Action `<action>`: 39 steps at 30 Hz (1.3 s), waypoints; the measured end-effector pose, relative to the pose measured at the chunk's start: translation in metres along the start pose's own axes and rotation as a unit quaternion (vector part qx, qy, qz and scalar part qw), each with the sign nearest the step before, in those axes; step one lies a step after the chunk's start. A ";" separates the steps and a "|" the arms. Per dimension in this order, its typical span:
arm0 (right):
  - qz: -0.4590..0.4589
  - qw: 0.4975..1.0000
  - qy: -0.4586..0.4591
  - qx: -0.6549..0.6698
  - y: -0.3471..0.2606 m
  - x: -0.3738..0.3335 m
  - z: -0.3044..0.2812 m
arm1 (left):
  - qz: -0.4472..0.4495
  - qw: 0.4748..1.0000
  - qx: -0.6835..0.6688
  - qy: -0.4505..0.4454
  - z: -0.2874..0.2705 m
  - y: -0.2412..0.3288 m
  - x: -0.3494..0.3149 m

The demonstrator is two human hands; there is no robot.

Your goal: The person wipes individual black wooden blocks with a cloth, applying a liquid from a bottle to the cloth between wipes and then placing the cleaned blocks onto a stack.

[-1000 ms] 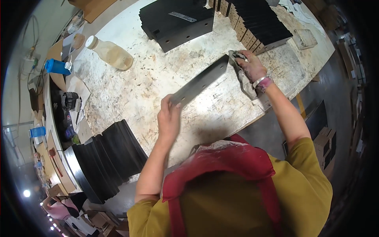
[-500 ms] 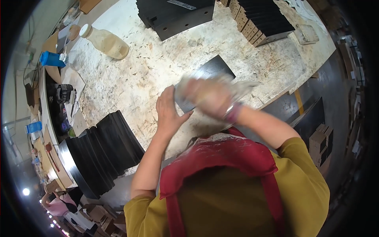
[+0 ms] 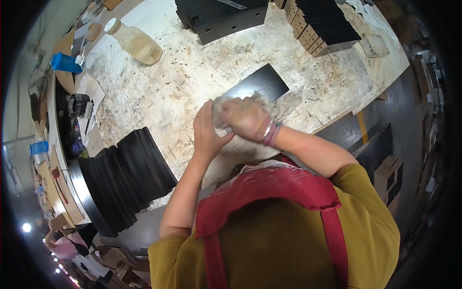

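A flat black rectangular panel (image 3: 264,81) lies slantwise on the worktable. My left hand (image 3: 210,130) is at the panel's near left end, its fingers along one edge and its thumb spread toward the near corner, holding that end. My right hand (image 3: 244,119), slightly blurred, presses a crumpled pale rag (image 3: 284,107) onto the panel's near left part. Hand and rag cover that part of the panel. One loose end of the rag trails to the right across the panel's edge.
A row of black panels (image 3: 125,180) stands at the left. Black boards with holes (image 3: 231,26) and a dark stack with brown edges (image 3: 332,48) are at the far side. A capped bottle (image 3: 139,45) of cloudy liquid lies far left. Cartons (image 3: 387,176) sit below the table's right edge.
My right hand with the rag has moved slightly left and nearer along the panel, uncovering more of its middle. My left hand has hardly moved.
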State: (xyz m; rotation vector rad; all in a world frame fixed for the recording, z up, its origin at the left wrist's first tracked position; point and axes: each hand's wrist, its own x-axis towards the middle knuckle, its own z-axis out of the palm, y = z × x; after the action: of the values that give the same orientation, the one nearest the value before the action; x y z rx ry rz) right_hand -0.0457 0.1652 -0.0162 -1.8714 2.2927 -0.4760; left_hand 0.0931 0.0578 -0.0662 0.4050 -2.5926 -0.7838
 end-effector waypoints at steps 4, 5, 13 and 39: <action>0.217 0.968 0.127 0.004 0.102 0.003 -0.038 | -0.012 1.000 0.012 0.014 -0.005 0.009 0.003; 0.224 0.967 0.120 -0.033 0.126 -0.003 -0.044 | -0.005 1.000 0.007 0.014 -0.005 0.010 0.005; -0.011 0.995 0.099 0.022 0.015 -0.026 -0.005 | 0.006 1.000 0.001 0.014 -0.001 0.006 0.005; 0.136 0.983 0.113 -0.049 0.079 -0.044 -0.028 | -0.074 0.987 -0.111 -0.086 -0.013 0.009 0.012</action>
State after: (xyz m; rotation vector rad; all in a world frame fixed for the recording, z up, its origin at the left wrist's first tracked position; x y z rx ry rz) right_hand -0.1179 0.2261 -0.0198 -1.5767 2.7143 -0.5720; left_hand 0.0867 0.0544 -0.0473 0.4863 -2.6137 -1.1935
